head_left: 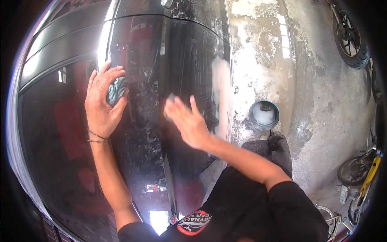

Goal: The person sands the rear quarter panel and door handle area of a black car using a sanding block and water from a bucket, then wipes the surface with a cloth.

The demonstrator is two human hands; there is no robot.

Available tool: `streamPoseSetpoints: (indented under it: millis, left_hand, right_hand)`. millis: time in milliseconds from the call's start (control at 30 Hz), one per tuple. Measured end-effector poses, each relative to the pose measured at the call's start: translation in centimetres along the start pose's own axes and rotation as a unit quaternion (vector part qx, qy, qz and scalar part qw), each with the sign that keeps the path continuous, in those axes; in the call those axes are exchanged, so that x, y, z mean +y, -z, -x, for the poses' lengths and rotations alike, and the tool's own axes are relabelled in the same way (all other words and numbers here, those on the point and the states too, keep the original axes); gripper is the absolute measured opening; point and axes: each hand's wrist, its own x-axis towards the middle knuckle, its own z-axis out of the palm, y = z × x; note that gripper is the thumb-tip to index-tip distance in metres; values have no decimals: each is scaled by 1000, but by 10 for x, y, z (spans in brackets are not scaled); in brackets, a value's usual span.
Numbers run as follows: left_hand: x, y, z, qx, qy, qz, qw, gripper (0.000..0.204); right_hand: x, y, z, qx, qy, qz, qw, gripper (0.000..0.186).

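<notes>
Black shirt (254, 205) foremost, the left hand (100, 90) curls its fingers round a blue-green cloth (116, 92) while the right hand (187, 123), its grip too blurred to tell, apparently rubs the dark car panel (145, 117) beneath, calling next for even strokes.

Lettered red-and-white emblem (194, 222), on black shirt (246, 203) front

Vehicle workshop: dark car (141, 97), stained floor (310, 117), motorcycle wheel (350, 36)

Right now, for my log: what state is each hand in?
Left hand: closed around a bluish cloth.
Right hand: blurred, with a small grey piece; grip unclear.
</notes>
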Motion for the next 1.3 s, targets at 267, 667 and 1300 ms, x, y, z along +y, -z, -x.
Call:
streamPoseSetpoints:
  millis: [267,667,1300]
  left_hand:
    - [-1,-3,-3,2,-7,5,1000,42]
    - [2,-4,-12,14,-24,16,999,44]
    - [0,0,-6,3,-5,21,1000,45]
  right_hand:
    - [60,4,-134,113,-138,-106,978,55]
    - [73,27,-183,143,-201,-168,954,51]
    - [143,22,-217,67,-250,82,962,54]
